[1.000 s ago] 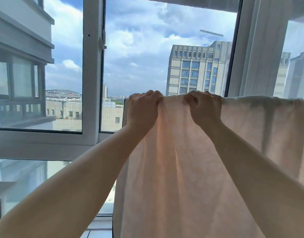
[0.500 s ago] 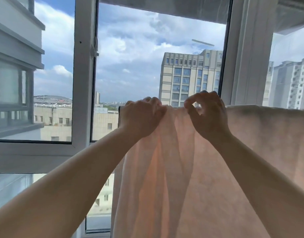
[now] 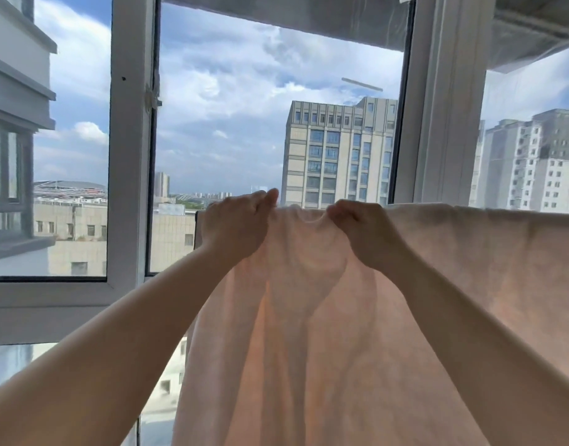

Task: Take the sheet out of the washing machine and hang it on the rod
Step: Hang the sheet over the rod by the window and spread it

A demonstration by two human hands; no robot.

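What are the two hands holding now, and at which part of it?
Both hold the pink sheet at its top edge: the left hand near the left end, the right hand just beside it, with bunched cloth between them.

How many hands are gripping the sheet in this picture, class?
2. The left hand grips the pink sheet at its top edge near the left end; the right hand grips the same edge just to its right. The fingertips are hidden behind the cloth.

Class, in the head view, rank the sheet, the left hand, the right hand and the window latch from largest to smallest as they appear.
1. Sheet
2. Left hand and right hand: alike, no ranking
3. Window latch
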